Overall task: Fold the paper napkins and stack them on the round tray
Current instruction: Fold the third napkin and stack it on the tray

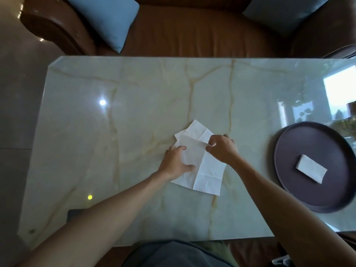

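Two bare forearms reach forward from six o'clock, converging toward the centre; the left hand (176, 160) lies palm down, fingers spread flat, thumb pointing toward three o'clock; the right hand (221, 148), just beside it at two o'clock, is curled, fingertips pinched together.

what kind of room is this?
Probably a home living room: a brown leather sofa with blue cushions sits behind a glossy marble coffee table, whose top reflects a window.
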